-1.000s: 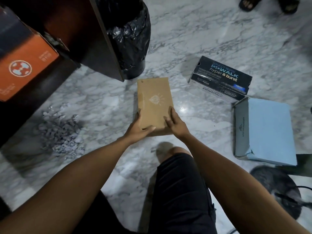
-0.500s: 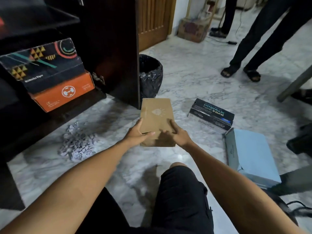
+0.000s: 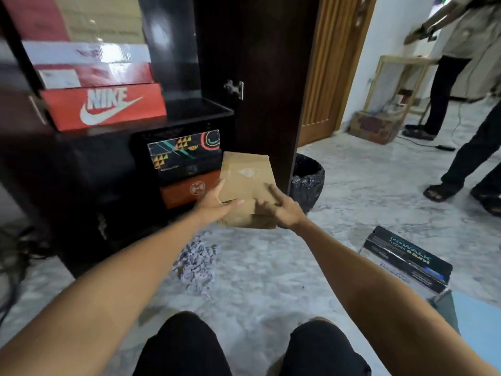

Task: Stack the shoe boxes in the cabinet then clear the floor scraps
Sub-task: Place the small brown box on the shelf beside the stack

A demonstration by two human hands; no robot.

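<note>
A plain brown shoe box (image 3: 248, 183) is in the air in front of the dark cabinet (image 3: 260, 77). My left hand (image 3: 214, 203) grips its near left corner and my right hand (image 3: 282, 210) grips its near right corner. Inside the cabinet's lower shelf a black patterned box (image 3: 184, 153) lies on an orange box (image 3: 187, 189). On the shelf above, a red Nike box (image 3: 104, 105) carries more red and white boxes. A black box with teal lettering (image 3: 406, 263) and a light blue box (image 3: 477, 318) lie on the floor at right. Shredded paper scraps (image 3: 198, 263) are heaped on the marble floor below my left forearm.
A bin lined with a black bag (image 3: 307, 180) stands beside the open cabinet door. Two other people stand at the far right, one pair of sandalled feet (image 3: 439, 191) near a cable on the floor. A cardboard carton (image 3: 374, 126) sits by the wooden door.
Both hands lifted the brown box off the floor and carried it left, up towards the cabinet's lower shelf. My view rose, bringing in the upper shelf.
</note>
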